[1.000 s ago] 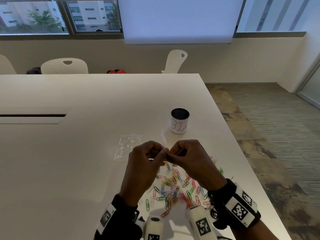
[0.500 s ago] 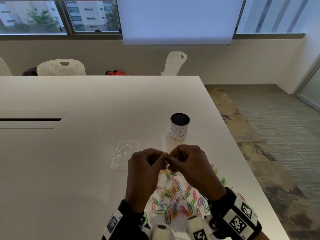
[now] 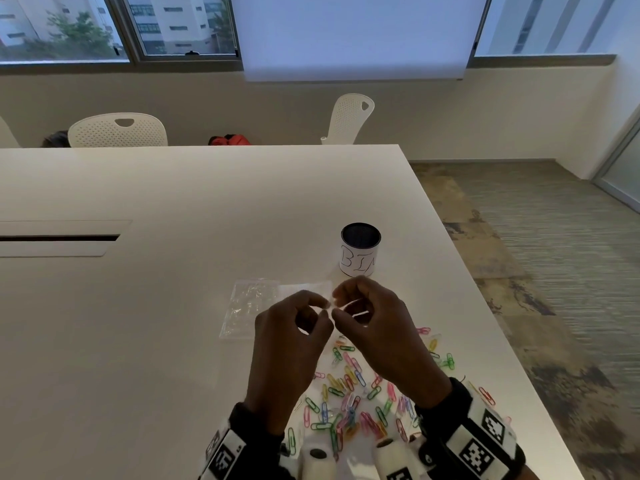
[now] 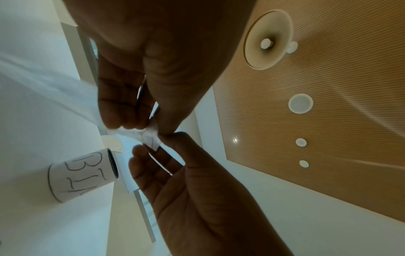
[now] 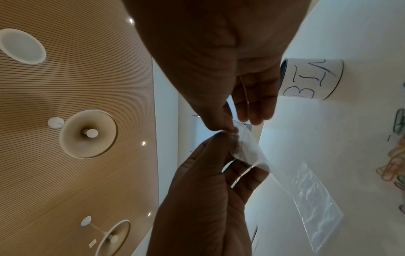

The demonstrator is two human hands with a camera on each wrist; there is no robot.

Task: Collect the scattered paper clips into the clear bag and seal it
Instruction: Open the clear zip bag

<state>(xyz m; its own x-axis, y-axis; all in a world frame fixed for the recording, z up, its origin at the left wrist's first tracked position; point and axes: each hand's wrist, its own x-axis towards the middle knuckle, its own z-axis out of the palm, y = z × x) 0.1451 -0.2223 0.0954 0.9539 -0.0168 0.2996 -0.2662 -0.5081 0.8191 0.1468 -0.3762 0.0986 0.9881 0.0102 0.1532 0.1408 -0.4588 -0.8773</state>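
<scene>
Both hands are raised together over the table, pinching the top edge of a small clear bag. My left hand holds one side of the edge between thumb and fingers, and my right hand holds the other. The left wrist view shows the crumpled bag edge between the two thumbs. In the right wrist view the clear bag hangs from the pinch towards the table. Several coloured paper clips lie scattered on the white table under my wrists.
A second clear bag lies flat on the table left of my hands. A cup with a paper label marked BIN stands just beyond them. The table's right edge is close to the clips. Chairs stand at the far side.
Both hands have stayed together at the bag's edge while their fingers work on it. The camera has shifted a little. The clips and cup have not moved.
</scene>
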